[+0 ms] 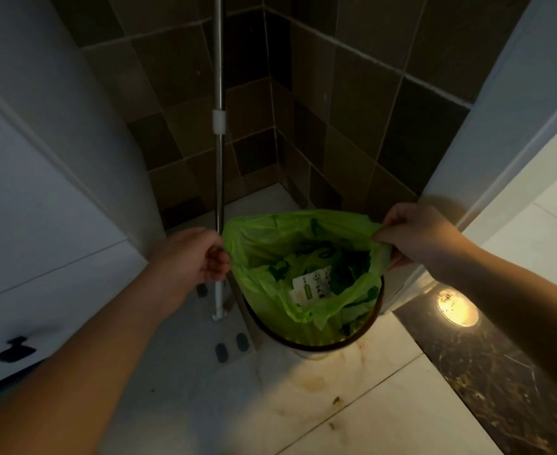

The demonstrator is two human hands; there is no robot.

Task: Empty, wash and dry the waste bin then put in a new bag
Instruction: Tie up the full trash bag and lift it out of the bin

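We see the green bag (pixel 264 257) sitting in the bin (pixel 316 341), mouth up, holding a white packet (pixel 311 285) and green scraps. Our left hand (pixel 193 257) pinches its left rim, our right hand (pixel 418 236) pinches the right, stretching it wide. The bin stands upright on pale stained floor tiles (pixel 352 405), in a dark-tiled corner beside a mop pole (pixel 218 159).

We're looking into a home bathroom corner: dark wall tiles (pixel 362 103), pale floor tiles (pixel 352 418), mop pole (pixel 219 159) leaning there.
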